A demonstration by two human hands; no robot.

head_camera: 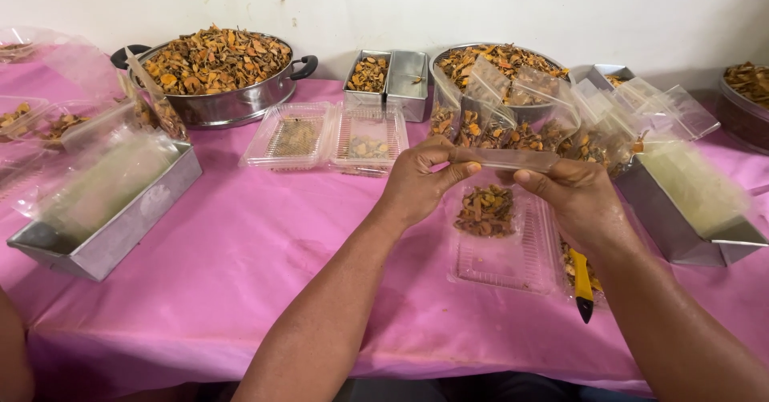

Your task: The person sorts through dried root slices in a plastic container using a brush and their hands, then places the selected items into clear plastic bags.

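Above the pink-clothed counter (240, 250), both hands pinch a small clear plastic pouch (490, 202) of dried orange-brown slices.
Left hand (420, 179) and right hand (573, 198) each grip its top edge, fingers closed; filled pouches (521, 126) stand behind, large steel pan (220, 74) remains heaped.

Both bare forearms reach up from the lower edge and converge toward the middle. The left hand (418, 179) is raised with fingers curled and thumb pressed against the forefinger in a pinch. The right hand (578, 196) mirrors it, thumb pointing left, fingers folded under, wrist bent slightly.
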